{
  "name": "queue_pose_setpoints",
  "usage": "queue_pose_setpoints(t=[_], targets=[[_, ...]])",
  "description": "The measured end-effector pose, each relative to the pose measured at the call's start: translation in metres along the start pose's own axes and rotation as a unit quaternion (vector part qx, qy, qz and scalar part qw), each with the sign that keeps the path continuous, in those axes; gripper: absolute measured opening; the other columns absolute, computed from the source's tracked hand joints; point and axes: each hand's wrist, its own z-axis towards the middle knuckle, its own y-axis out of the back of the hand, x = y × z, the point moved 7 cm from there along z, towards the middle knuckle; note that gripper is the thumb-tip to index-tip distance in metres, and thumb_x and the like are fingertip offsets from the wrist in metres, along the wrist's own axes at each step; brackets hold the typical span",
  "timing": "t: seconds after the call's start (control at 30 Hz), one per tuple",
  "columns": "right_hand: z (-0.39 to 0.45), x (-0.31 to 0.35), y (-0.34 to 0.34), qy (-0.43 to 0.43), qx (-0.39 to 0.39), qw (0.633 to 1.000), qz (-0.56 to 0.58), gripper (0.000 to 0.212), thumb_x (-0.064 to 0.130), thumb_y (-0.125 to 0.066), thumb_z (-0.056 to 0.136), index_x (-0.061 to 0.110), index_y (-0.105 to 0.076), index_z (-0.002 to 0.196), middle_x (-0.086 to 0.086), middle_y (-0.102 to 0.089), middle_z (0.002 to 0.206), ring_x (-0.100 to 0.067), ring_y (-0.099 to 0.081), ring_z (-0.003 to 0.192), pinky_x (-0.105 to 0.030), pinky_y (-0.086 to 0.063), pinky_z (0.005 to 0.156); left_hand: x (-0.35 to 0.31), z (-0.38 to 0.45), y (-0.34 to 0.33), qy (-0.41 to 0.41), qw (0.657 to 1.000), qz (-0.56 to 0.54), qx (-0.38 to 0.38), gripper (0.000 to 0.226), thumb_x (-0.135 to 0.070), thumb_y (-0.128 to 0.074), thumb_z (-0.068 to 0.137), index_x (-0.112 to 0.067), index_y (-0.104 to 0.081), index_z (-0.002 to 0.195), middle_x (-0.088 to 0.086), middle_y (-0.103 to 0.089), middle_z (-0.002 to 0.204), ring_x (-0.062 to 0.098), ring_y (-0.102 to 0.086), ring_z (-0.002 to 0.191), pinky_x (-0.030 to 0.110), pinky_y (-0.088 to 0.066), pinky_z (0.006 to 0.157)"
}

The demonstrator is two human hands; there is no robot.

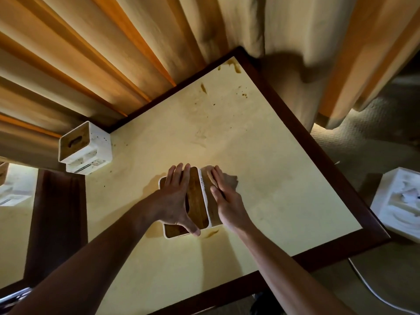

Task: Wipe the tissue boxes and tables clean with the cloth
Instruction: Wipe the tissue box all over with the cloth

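A white tissue box with a wooden lid (197, 205) stands in the middle of a cream table with a dark wooden rim (261, 137). My left hand (176, 201) lies flat on the lid, fingers spread and straight. My right hand (225, 196) presses a tan cloth (228, 180) against the box's right side, fingers straight. A second white tissue box (85, 147), speckled with dark spots, stands at the table's far left corner. Brown stains mark the table's far part and the area around the near box.
Pleated orange-tan curtains (91, 53) hang behind the table. A second table (13, 223) with another white box stands at the left. A white moulded object (400, 203) and a white cable (375, 292) lie on the carpet at the right.
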Motion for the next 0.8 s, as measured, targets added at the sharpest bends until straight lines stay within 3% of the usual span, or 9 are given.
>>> queue_pose_setpoints(t=[0.07,0.17,0.23,0.33,0.53,0.7,0.8], targets=[[-0.015,-0.010,-0.001,-0.025,0.018,0.998,0.059,0.051,0.021,-0.040,0.105,0.024,-0.022,0.153,0.013,-0.018,0.160,0.003,-0.017,0.145,-0.036,-0.019,0.122,0.000,0.000,0.001,0.000,1.000,0.001,-0.002,0.174,-0.083,-0.081,0.036,-0.025,0.047,0.140,-0.005,0.045,0.154,0.023,0.043,0.140,0.054,-0.002,0.123],[-0.033,-0.023,-0.007,-0.064,0.040,0.988,0.135,0.054,0.041,-0.040,0.099,0.050,-0.012,0.145,0.012,-0.014,0.161,-0.005,-0.017,0.147,-0.045,-0.020,0.121,-0.001,-0.001,0.002,-0.001,1.000,-0.004,-0.013,0.174,-0.083,-0.081,0.036,-0.026,0.046,0.140,-0.006,0.043,0.155,0.022,0.040,0.142,0.055,-0.005,0.123],[-0.040,-0.030,-0.008,-0.094,0.044,0.987,0.126,0.052,0.055,-0.037,0.096,0.061,-0.008,0.140,0.013,-0.003,0.163,-0.011,-0.009,0.150,-0.050,-0.016,0.122,-0.001,-0.003,0.003,0.001,1.000,-0.009,-0.020,0.173,-0.082,-0.081,0.036,-0.027,0.045,0.141,-0.009,0.041,0.155,0.021,0.037,0.144,0.056,-0.009,0.123],[-0.035,-0.037,-0.005,-0.141,0.034,0.986,0.084,0.060,0.069,-0.031,0.091,0.060,-0.005,0.145,0.011,-0.002,0.163,-0.017,-0.012,0.150,-0.053,-0.019,0.120,-0.002,-0.005,0.003,0.006,1.000,-0.017,-0.024,0.173,-0.081,-0.082,0.036,-0.028,0.045,0.141,-0.009,0.042,0.155,0.020,0.037,0.144,0.056,-0.009,0.122],[0.005,-0.042,0.009,-0.187,0.042,0.979,0.062,0.057,0.055,-0.027,0.101,0.044,-0.006,0.153,0.012,-0.010,0.162,-0.014,-0.017,0.148,-0.048,-0.022,0.120,-0.009,-0.003,0.004,0.025,0.999,-0.036,-0.014,0.173,-0.079,-0.084,0.040,-0.022,0.043,0.143,-0.001,0.043,0.155,0.025,0.037,0.144,0.052,0.003,0.123],[0.027,-0.029,0.005,-0.173,0.055,0.983,0.038,0.069,0.065,-0.033,0.093,0.039,-0.011,0.153,0.011,-0.023,0.158,-0.014,-0.025,0.145,-0.050,-0.027,0.117,-0.010,-0.003,0.005,0.024,0.999,-0.027,-0.014,0.172,-0.079,-0.083,0.041,-0.019,0.041,0.145,-0.001,0.037,0.158,0.026,0.034,0.146,0.050,0.002,0.123],[0.044,-0.017,0.006,-0.140,0.031,0.989,-0.023,0.050,0.051,-0.036,0.100,0.035,-0.028,0.147,0.005,-0.041,0.149,-0.021,-0.041,0.136,-0.051,-0.035,0.112,-0.010,-0.003,0.005,0.024,0.999,-0.024,-0.017,0.172,-0.080,-0.083,0.040,-0.019,0.039,0.146,-0.001,0.035,0.159,0.026,0.033,0.146,0.051,0.001,0.123]])
